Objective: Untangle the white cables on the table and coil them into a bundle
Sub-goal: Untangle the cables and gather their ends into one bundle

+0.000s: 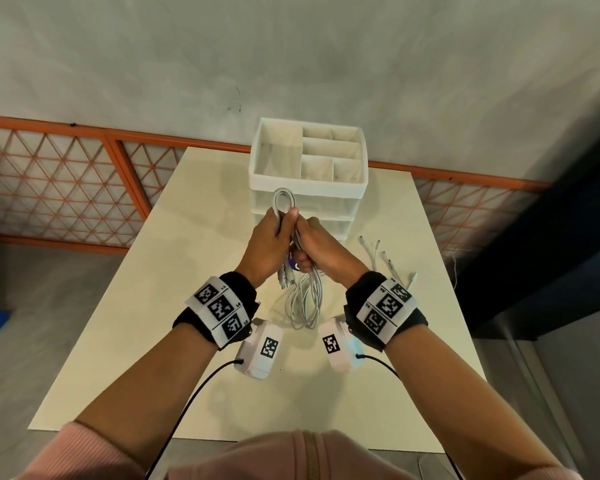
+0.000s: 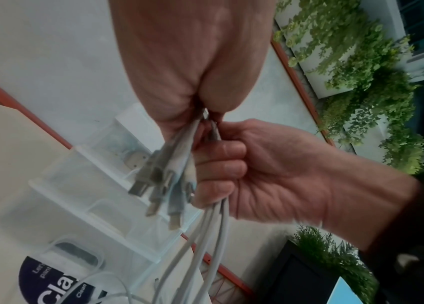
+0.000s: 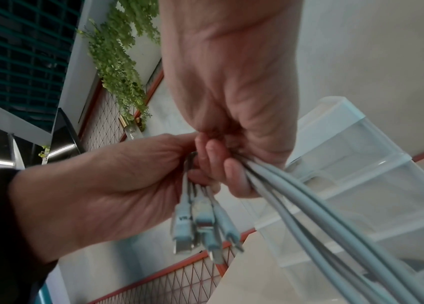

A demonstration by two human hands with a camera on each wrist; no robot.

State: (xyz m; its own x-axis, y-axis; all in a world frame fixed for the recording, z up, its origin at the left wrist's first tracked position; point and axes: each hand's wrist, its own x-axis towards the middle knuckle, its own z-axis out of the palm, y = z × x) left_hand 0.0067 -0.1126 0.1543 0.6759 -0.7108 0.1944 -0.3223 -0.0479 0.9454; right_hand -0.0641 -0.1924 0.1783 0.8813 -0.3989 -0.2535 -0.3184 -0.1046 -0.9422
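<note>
The thin white charging cables point(image 1: 293, 244) are gathered into one hank held upright above the cream rectangular table point(image 1: 174, 306), in front of the white plastic drawer organiser point(image 1: 309, 181). A folded loop stands up above the fists, long loops hang down towards the tabletop, and a cluster of plug ends point(image 2: 163, 185) dangles beside the knuckles.

The left hand point(image 1: 267, 244) has its fingers curled tightly round the hank, with its thumb lying along the loop, probably to keep the turns from slipping apart. The right hand point(image 1: 321, 252) is fisted round the strands just beside it, the two hands touching, which looks like a grip for drawing the slack into the next turn.

A second set of white cables point(image 1: 385, 258) lies fanned out on the table to the right, apart from the hank and apparently not yet coiled.
</note>
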